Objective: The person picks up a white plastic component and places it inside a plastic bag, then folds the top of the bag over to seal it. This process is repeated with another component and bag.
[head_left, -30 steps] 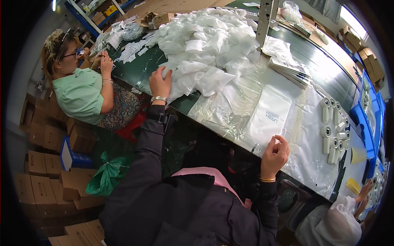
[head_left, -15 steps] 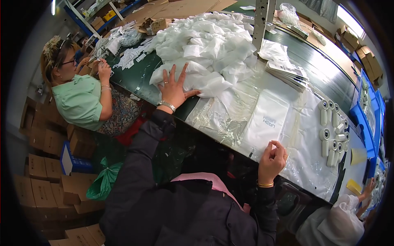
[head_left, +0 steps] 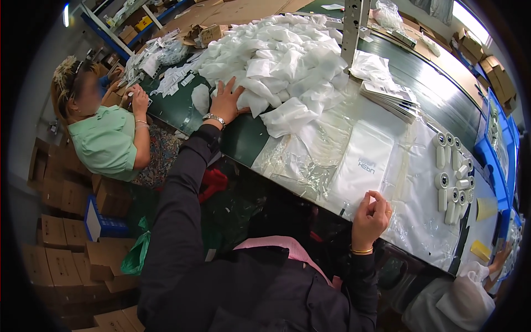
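Left hand (head_left: 225,103): fingers spread, gripping nothing, against white bag pile (head_left: 282,69).
Right hand (head_left: 370,221): fingers curled, contents not discernible, at bench's (head_left: 241,138) near edge.
Flat bag (head_left: 363,152): 1, beside right hand.

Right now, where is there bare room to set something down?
Green tabletop between left hand and clear plastic sheet; also the plastic-covered stretch between the flat white bag and white cylindrical items. Crowded: the white pouch heap.
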The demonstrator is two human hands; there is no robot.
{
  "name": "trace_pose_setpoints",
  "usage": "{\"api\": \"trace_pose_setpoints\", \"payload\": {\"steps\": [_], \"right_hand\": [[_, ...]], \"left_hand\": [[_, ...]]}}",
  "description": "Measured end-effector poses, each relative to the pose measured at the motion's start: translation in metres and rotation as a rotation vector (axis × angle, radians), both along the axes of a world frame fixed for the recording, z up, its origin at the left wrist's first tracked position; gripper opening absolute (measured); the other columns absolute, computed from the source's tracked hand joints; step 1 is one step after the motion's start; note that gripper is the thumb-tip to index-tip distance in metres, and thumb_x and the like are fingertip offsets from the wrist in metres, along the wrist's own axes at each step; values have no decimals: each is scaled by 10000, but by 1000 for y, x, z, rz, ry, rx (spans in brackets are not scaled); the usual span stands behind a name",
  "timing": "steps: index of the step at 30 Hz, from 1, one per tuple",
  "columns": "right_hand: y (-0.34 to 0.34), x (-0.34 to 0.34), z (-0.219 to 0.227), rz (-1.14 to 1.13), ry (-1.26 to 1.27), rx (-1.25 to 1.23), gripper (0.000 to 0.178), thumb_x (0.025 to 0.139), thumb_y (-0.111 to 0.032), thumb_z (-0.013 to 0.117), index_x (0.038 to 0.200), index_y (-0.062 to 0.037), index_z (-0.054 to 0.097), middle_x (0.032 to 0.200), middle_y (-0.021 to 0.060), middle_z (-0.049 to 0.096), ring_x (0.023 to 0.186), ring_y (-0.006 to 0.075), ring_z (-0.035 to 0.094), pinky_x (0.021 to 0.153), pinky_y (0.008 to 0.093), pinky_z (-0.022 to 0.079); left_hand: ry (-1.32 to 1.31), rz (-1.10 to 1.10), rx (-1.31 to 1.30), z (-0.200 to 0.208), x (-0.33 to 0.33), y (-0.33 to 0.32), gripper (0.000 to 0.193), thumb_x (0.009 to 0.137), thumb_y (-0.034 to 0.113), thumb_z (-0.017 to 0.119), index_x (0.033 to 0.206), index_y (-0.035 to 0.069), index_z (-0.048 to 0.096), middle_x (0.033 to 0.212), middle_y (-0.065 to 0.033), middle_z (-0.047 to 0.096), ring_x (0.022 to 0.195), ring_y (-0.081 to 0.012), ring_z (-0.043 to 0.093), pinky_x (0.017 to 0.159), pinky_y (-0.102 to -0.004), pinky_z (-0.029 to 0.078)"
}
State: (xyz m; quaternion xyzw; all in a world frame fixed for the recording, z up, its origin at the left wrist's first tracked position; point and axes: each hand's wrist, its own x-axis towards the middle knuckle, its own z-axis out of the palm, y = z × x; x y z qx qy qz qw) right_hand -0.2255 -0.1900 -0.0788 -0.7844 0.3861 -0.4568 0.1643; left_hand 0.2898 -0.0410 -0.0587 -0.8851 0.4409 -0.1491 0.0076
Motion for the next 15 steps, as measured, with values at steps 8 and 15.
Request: {"api": "trace_pose_setpoints", "payload": {"steps": [8, 15], "right_hand": [[2, 1, 3, -7, -15, -8, 141, 927, -2, 789, 1038, -86, 772, 619, 3, 455, 683, 204, 509, 766, 368, 457], [0, -1, 6, 11, -22, 6, 153, 911, 6, 783, 1018, -101, 761, 587, 3, 477, 646, 217, 510, 817, 369, 457]], "left_hand": [[15, -10, 7, -11, 49, 4, 844, 869, 608, 840, 1581, 263, 546, 1780, -114, 304, 1606, -482, 315, 1124, -772, 419], [214, -154, -270, -6, 37, 18, 751, 927, 482, 812, 1580, 214, 555, 1729, -145, 383, 1594, -465, 342, 1178, -725, 389]]}}
